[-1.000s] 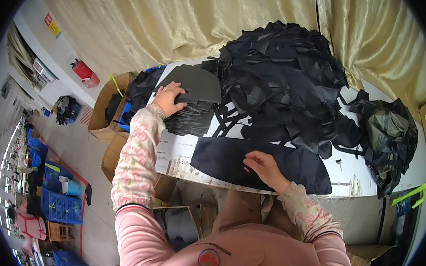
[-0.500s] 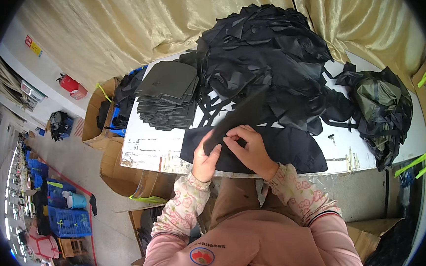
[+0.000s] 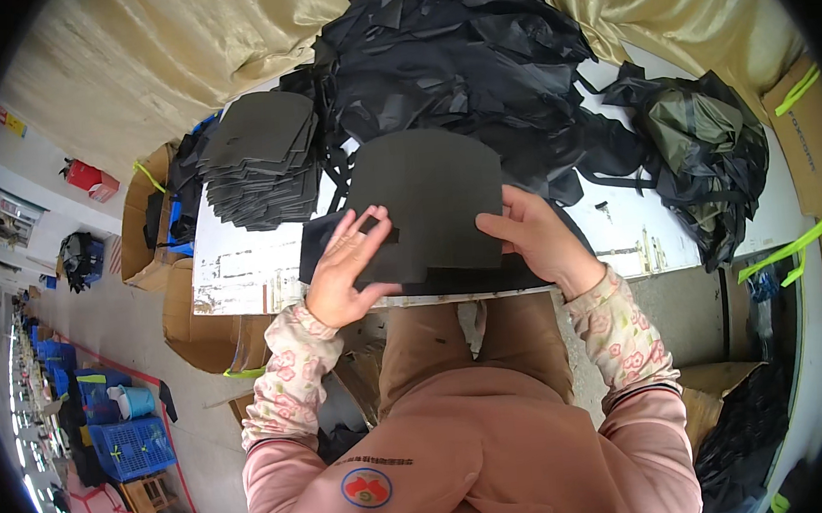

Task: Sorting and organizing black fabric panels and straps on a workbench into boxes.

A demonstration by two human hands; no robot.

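A dark grey foam-like panel point(image 3: 430, 193) with a rounded top faces up in front of me, just over the table's near edge. My right hand point(image 3: 545, 242) grips its right edge, thumb on top and fingers beneath. At the left edge, beside a small notch, my left hand point(image 3: 343, 269) lies with fingers stretched and thumb apart, touching the panel. Under the panel is a black fabric piece point(image 3: 319, 246), mostly covered. To the left stands a stack of similar panels point(image 3: 259, 134).
A large heap of black fabric pieces point(image 3: 444, 44) covers the far part of the white table point(image 3: 240, 268). A black and olive fabric bundle point(image 3: 699, 155) sits at the right. Cardboard boxes point(image 3: 208, 318) stand by the table's left edge, and a gold curtain point(image 3: 177, 44) hangs behind.
The panel, earlier tilted edge-on between both hands, now lies face up. My hands have moved apart to its two sides, and the left fingers have spread. The view has shifted.
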